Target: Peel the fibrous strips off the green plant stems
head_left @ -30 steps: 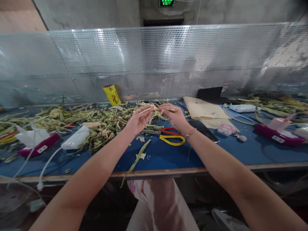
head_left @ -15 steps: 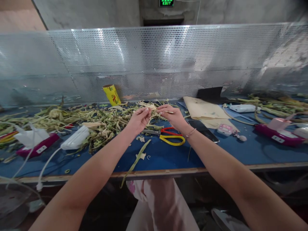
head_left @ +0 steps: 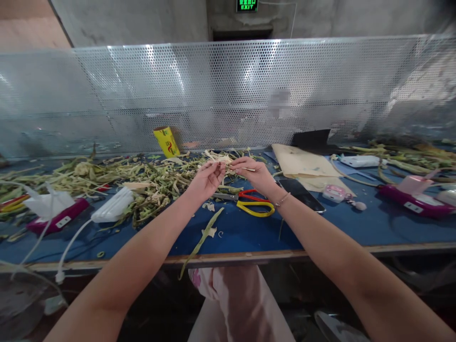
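Note:
Over the table, my left hand [head_left: 207,179] and my right hand [head_left: 253,172] are held close together, fingertips almost meeting. The left thumb and fingers are pinched; what lies between them is too small to make out. A thin pale strip [head_left: 248,169] pokes out from the closed fingers of my right hand. Behind the fingertips is a heap of dried, pale-green plant stalks [head_left: 171,175]. Just below my right hand lie scissors [head_left: 254,208] with red and yellow handles. A long green stalk [head_left: 201,242] rests nearer, hanging over the table edge.
A yellow box [head_left: 166,141] stands by the perforated metal screen [head_left: 235,85]. White power banks [head_left: 112,205] and purple power strips [head_left: 59,216] with cables lie to the side. On the right are a phone [head_left: 302,194], brown paper [head_left: 302,161] and a pink case [head_left: 334,193].
My left fingers have shifted slightly and curl a little differently. The strip in my right hand sits at a slightly different angle. The things on the table lie as before.

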The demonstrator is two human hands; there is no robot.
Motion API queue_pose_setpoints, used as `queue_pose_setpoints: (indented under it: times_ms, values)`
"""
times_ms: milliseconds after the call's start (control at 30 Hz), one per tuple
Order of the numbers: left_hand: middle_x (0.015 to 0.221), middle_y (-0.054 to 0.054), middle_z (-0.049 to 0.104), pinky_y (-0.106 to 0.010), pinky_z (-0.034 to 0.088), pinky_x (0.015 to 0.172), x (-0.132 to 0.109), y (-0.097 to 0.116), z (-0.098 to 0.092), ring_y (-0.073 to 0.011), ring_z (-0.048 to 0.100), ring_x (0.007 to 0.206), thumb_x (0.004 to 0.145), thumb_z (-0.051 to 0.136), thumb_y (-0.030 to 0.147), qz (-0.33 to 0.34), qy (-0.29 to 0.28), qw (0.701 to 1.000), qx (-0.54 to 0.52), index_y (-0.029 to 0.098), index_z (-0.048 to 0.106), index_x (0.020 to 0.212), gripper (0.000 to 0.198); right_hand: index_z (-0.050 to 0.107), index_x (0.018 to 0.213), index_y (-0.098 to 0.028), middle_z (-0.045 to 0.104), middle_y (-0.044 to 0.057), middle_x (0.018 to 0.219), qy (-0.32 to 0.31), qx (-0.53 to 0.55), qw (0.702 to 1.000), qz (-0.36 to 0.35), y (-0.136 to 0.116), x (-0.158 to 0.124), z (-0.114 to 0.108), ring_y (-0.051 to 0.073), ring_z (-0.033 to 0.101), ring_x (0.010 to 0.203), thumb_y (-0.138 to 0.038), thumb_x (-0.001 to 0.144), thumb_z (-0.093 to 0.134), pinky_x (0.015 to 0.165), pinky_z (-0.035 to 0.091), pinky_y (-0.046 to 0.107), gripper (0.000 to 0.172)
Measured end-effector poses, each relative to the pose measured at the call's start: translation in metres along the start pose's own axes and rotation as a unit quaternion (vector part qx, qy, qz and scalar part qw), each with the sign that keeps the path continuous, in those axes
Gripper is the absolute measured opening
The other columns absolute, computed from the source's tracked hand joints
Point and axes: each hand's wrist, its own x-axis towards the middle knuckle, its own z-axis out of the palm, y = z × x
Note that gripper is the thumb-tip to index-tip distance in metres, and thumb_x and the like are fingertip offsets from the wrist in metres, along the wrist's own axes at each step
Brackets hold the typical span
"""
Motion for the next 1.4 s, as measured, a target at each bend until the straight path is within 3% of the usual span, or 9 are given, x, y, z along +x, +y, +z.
queue_pose_setpoints:
  times_ms: [133,267,367,500,700,900,1167,1267,1400]
  values:
    - [0.061,0.0,0.057,-0.014,0.047,0.061,0.001,0.002,-0.002,-0.003,0.054,0.056,0.077,0.049,0.006,-0.017,-0.011,1.0,0.009,0.012,0.055,0.064,0.016,0.07,0.082,-0.029,0.062,0.004,0.092,-0.034,-0.102,0.992,-0.061,-0.002,0.0,-0.003,0.015,0.057,0.089,-0.035,0.077,0.057,0.082,0.047,0.035,0.015]
    - [0.048,0.004,0.043,-0.013,0.037,0.042,0.0,0.003,-0.004,-0.0014,0.04,0.041,0.075,0.055,0.013,-0.079,-0.066,0.992,0.069,0.012,0.056,0.067,0.009,0.07,0.082,-0.029,0.06,0.006,0.091,-0.061,-0.233,0.96,-0.146,-0.004,0.001,-0.014,0.015,0.054,0.082,-0.032,0.083,0.049,0.075,0.047,0.034,0.022]
    - [0.047,0.006,0.038,-0.013,0.032,0.037,-0.001,0.001,-0.006,-0.0012,0.037,0.038,0.074,0.06,0.019,-0.116,-0.089,0.982,0.116,0.013,0.058,0.075,0.007,0.069,0.085,-0.03,0.06,0.006,0.089,-0.053,-0.292,0.94,-0.17,-0.006,0.0,-0.02,0.014,0.053,0.076,-0.029,0.085,0.045,0.07,0.047,0.033,0.025]
    - [0.062,0.003,0.054,-0.016,0.041,0.045,-0.003,-0.001,-0.004,-0.0039,0.05,0.046,0.071,0.063,0.023,-0.111,-0.054,0.98,0.157,0.015,0.055,0.074,0.012,0.068,0.09,-0.029,0.062,0.006,0.093,-0.053,-0.27,0.946,-0.173,-0.009,-0.002,-0.02,0.015,0.057,0.082,-0.028,0.086,0.042,0.072,0.05,0.032,0.026]
    - [0.065,0.002,0.06,-0.022,0.048,0.059,-0.003,-0.002,0.001,-0.0087,0.06,0.058,0.073,0.061,0.023,-0.086,-0.027,0.984,0.154,0.016,0.052,0.071,0.011,0.069,0.09,-0.029,0.065,0.005,0.094,-0.066,-0.238,0.954,-0.167,-0.01,-0.002,-0.014,0.016,0.059,0.091,-0.027,0.085,0.045,0.081,0.05,0.034,0.025]
    - [0.063,0.001,0.061,-0.021,0.049,0.063,-0.004,-0.004,0.004,-0.0081,0.06,0.061,0.076,0.057,0.018,-0.062,-0.022,0.99,0.127,0.015,0.052,0.069,0.009,0.069,0.087,-0.03,0.061,0.005,0.093,-0.052,-0.203,0.967,-0.144,-0.007,-0.001,-0.012,0.015,0.058,0.087,-0.032,0.082,0.05,0.08,0.05,0.035,0.019]
    - [0.061,0.002,0.06,-0.02,0.047,0.059,-0.002,-0.005,0.002,-0.0074,0.058,0.057,0.074,0.06,0.018,-0.06,-0.05,0.987,0.143,0.015,0.054,0.067,0.01,0.07,0.084,-0.029,0.056,0.006,0.09,-0.101,-0.16,0.976,-0.109,0.0,-0.002,-0.008,0.015,0.055,0.089,-0.036,0.08,0.053,0.078,0.049,0.033,0.019]
    - [0.061,0.001,0.06,-0.021,0.047,0.06,0.0,-0.006,-0.002,-0.0076,0.057,0.057,0.073,0.062,0.019,-0.061,-0.063,0.982,0.17,0.014,0.055,0.067,0.01,0.07,0.083,-0.028,0.056,0.005,0.09,-0.103,-0.173,0.974,-0.106,0.001,-0.001,-0.008,0.016,0.055,0.088,-0.037,0.08,0.052,0.079,0.048,0.034,0.02]
    - [0.057,0.0,0.058,-0.021,0.046,0.06,0.003,-0.006,-0.005,-0.0069,0.056,0.053,0.072,0.062,0.017,-0.062,-0.035,0.977,0.2,0.012,0.055,0.065,0.01,0.069,0.079,-0.026,0.056,0.005,0.085,-0.094,-0.213,0.966,-0.109,0.001,0.0,-0.009,0.016,0.054,0.084,-0.035,0.08,0.053,0.078,0.047,0.035,0.018]
